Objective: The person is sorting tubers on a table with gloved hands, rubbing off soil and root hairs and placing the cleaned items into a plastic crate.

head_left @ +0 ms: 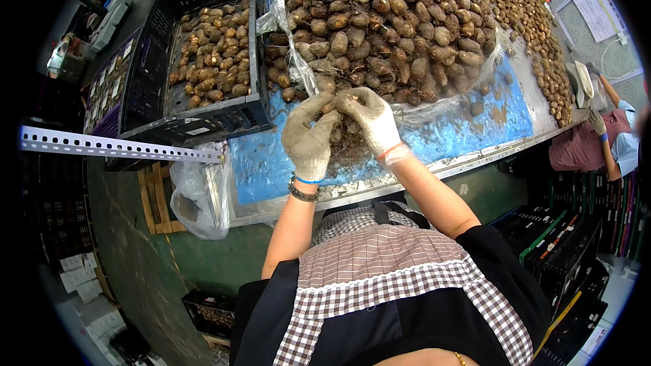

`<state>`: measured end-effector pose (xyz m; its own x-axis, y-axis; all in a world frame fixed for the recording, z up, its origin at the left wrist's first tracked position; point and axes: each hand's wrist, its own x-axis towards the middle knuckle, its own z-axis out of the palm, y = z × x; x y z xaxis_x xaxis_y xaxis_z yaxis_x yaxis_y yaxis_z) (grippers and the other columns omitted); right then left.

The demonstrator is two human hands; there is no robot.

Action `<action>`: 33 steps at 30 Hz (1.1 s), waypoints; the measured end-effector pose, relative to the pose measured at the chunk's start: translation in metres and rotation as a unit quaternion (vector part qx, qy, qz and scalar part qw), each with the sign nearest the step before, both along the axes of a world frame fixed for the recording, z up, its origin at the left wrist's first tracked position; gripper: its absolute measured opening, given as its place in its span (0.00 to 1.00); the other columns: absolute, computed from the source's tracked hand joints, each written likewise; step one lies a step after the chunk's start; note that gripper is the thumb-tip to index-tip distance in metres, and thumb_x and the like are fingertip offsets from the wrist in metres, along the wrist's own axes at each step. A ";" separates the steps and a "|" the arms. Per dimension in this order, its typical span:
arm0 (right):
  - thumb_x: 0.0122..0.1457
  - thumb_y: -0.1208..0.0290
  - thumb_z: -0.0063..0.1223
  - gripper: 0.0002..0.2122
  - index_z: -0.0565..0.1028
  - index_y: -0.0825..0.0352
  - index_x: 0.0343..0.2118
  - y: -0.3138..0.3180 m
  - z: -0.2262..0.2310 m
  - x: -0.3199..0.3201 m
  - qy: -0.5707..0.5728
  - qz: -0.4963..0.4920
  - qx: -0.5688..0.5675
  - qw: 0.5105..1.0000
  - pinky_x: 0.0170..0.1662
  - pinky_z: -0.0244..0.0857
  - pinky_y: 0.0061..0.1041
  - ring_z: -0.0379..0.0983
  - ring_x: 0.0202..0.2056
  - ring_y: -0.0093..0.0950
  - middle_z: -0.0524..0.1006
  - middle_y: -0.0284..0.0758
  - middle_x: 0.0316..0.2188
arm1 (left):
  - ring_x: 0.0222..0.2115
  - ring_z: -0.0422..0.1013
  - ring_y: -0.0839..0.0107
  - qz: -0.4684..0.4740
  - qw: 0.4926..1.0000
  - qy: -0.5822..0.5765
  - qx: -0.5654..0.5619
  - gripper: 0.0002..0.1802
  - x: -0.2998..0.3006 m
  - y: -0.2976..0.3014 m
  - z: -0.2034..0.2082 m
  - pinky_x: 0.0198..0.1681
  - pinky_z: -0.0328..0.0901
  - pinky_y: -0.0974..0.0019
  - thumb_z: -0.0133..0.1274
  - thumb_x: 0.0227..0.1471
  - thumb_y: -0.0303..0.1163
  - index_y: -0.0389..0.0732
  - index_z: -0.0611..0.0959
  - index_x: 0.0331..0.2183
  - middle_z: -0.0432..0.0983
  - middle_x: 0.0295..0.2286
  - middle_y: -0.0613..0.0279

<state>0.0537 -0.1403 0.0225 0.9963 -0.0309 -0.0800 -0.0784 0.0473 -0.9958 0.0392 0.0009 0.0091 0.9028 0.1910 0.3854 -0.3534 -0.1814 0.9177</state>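
Observation:
My left hand (308,137) and my right hand (371,116), both in soiled white knit gloves, meet at the near edge of a large heap of hairy brown taro corms (407,34). Between the fingertips is a small taro corm (329,106), mostly covered by the gloves. My left fingers are curled round it, and the right thumb and fingers pinch at its other side. Loose root fibres (349,148) lie just below the hands. Clear plastic sheeting (298,61) wraps the edge of the heap.
A black crate (196,125) of cleaner corms stands at the left. Blue sheeting (434,146) covers the metal table. Small corms (536,41) spread along its right, near a scale (582,85) and another person (597,139). A perforated metal bar (122,149) juts out at left.

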 end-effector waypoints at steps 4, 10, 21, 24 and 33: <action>0.55 0.64 0.64 0.17 0.76 0.69 0.42 -0.003 0.002 -0.001 -0.112 -0.045 -0.142 0.982 0.37 0.71 0.25 0.76 0.31 0.22 0.81 0.39 0.30 | 0.40 0.76 0.59 0.046 0.981 -0.062 0.177 0.16 0.006 0.003 0.007 0.45 0.70 0.62 0.63 0.48 0.27 0.41 0.85 0.42 0.81 0.40 0.56; 0.53 0.64 0.66 0.20 0.74 0.66 0.47 -0.020 0.014 0.002 -0.127 0.073 -0.191 0.971 0.39 0.71 0.26 0.78 0.33 0.25 0.80 0.39 0.34 | 0.41 0.75 0.56 0.012 0.953 -0.125 0.275 0.15 0.012 0.008 0.021 0.46 0.69 0.59 0.60 0.50 0.29 0.45 0.84 0.42 0.80 0.38 0.57; 0.55 0.71 0.63 0.17 0.74 0.71 0.46 -0.035 0.005 -0.010 -0.065 0.114 -0.063 0.989 0.46 0.69 0.22 0.73 0.40 0.19 0.79 0.35 0.39 | 0.34 0.73 0.72 0.015 0.983 0.171 0.059 0.12 0.035 0.047 0.021 0.33 0.68 0.66 0.49 0.60 0.35 0.38 0.84 0.38 0.81 0.35 0.59; 0.57 0.72 0.62 0.16 0.74 0.70 0.46 -0.037 0.003 -0.009 -0.109 0.099 -0.086 0.985 0.46 0.68 0.21 0.73 0.40 0.19 0.79 0.34 0.39 | 0.39 0.75 0.69 -0.002 0.996 0.067 0.061 0.13 0.018 0.029 0.024 0.40 0.70 0.64 0.52 0.58 0.33 0.38 0.84 0.42 0.80 0.41 0.57; 0.54 0.74 0.62 0.20 0.74 0.70 0.50 -0.038 0.003 -0.013 -0.117 0.121 -0.064 0.984 0.52 0.67 0.24 0.72 0.47 0.22 0.77 0.36 0.46 | 0.32 0.76 0.59 -0.033 0.981 0.065 0.178 0.10 0.019 0.001 0.026 0.34 0.67 0.63 0.58 0.53 0.34 0.38 0.86 0.32 0.81 0.31 0.52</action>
<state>0.0405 -0.1781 0.0254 0.9665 0.2142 0.1416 0.1602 -0.0723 -0.9844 0.0583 0.0023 0.0352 0.9543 0.0044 0.2988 -0.2601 -0.4795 0.8381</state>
